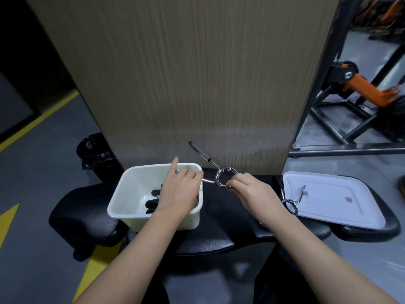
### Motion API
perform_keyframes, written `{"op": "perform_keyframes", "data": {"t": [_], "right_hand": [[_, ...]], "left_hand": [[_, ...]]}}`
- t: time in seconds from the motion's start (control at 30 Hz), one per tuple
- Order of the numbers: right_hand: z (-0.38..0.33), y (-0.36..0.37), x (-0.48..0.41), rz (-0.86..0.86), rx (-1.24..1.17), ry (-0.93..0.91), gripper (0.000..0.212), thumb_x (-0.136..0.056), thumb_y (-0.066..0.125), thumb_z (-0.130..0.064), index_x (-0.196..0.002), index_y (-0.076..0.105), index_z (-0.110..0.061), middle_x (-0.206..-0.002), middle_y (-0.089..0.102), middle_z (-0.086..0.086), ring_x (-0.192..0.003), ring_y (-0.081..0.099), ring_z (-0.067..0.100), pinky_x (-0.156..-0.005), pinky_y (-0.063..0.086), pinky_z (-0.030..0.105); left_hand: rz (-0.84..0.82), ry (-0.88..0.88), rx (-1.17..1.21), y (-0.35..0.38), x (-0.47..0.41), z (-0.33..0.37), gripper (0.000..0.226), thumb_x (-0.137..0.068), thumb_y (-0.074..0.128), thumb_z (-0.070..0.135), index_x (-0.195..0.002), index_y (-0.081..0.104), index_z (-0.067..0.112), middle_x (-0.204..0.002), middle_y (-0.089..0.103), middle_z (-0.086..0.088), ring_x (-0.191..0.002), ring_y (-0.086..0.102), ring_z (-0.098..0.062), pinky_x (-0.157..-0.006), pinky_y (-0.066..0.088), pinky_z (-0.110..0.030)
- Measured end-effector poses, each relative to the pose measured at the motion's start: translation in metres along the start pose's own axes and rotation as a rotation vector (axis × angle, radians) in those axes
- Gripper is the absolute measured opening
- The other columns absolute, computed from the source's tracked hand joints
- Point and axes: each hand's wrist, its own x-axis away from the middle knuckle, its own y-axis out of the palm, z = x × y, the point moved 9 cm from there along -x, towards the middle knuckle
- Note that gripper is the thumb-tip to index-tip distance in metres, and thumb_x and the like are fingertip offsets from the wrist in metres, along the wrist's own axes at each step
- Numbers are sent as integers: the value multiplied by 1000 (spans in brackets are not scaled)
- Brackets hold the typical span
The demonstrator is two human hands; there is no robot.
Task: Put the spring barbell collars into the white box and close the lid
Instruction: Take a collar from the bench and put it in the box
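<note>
Spring barbell collar (226,177) hangs just right of the white box (131,194), its ring pinched by the right hand (252,191). Left hand (178,191) reaches over the box, fingers curled on the collar's handle. Another collar (290,205) lies against the lid (333,198), far right.

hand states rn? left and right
Left hand: over the white box, fingers on one handle of the spring collar.
Right hand: closed, pinching the same collar's ring.
</note>
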Motion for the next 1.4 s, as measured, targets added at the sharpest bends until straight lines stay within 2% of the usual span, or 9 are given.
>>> {"op": "perform_keyframes", "data": {"t": [0.1, 0.2, 0.43, 0.53, 0.63, 0.8, 0.93, 1.13, 1.4], "right_hand": [[-12, 0, -4, -22, 22, -48, 12, -93, 65, -21, -103, 61, -26, -101, 58, -14, -85, 51, 11, -47, 47, 32], [-17, 6, -5, -49, 16, -49, 19, -91, 67, -18, -105, 60, -27, -103, 57, -15, -87, 52, 11, -47, 48, 33], [-37, 0, -19, 29, -145, 1, 24, -98, 56, -28, -122, 61, -29, -124, 58, -17, -99, 58, 13, -65, 56, 35], [-52, 4, -27, 7, -265, 65, 56, -97, 58, -27, -148, 36, -34, -157, 29, -24, -125, 51, 9, -85, 54, 26], [-63, 24, -33, -100, -458, 191, 79, -94, 62, -39, -156, 13, -32, -165, 5, -19, -145, 28, 6, -104, 42, 25], [-75, 87, -25, -404, -513, 304, 75, -87, 63, -58, -148, 39, -21, -165, 16, -2, -150, 14, 12, -123, 15, 36], [-69, 113, -12, -346, -647, 392, 68, -86, 62, -61, -142, 51, -26, -160, 3, -21, -142, -7, -10, -124, 7, 31], [-63, 122, -8, -330, -696, 423, 76, -82, 63, -65, -147, 42, -33, -162, 1, -24, -145, -8, -9, -121, 5, 25], [-60, 127, -4, -320, -742, 460, 83, -81, 63, -65, -152, 35, -31, -162, 0, -27, -146, -8, -11, -121, 6, 23]], "left_hand": [[-33, -9, 66, 7, 4, -13, 20, -71, 80, 15, -83, 68, 25, -75, 63, 6, -76, 60, -22, -71, 44, -34], [-70, -23, 113, 19, 12, -26, 27, -66, 85, 14, -79, 66, 29, -71, 58, 9, -71, 57, -19, -59, 36, -31], [19, -116, 266, 19, 32, -52, 25, -74, 78, 6, -84, 64, 24, -76, 61, 7, -75, 57, -23, -62, 29, -31], [108, -254, 400, 15, 42, -74, 12, -85, 72, 9, -89, 68, 20, -81, 67, 4, -78, 61, -26, -62, 39, -32], [105, -391, 464, 22, 54, -99, 4, -92, 67, 16, -90, 70, 18, -82, 69, 3, -78, 63, -27, -63, 51, -41], [20, -474, 456, 35, 70, -130, 11, -94, 65, 24, -92, 75, 19, -84, 72, 2, -83, 66, -26, -68, 53, -40], [-146, -442, 376, 57, 75, -138, 23, -99, 56, 34, -88, 73, 24, -85, 70, 4, -83, 63, -23, -66, 49, -35], [-316, -336, 315, 101, 66, -130, 26, -94, 57, 29, -73, 61, 14, -70, 61, -1, -72, 60, -30, -58, 42, -33], [-475, -260, 295, 139, 32, -103, 17, -93, 61, 32, -99, 77, 29, -98, 74, 0, -93, 66, -29, -74, 50, -32]]}}
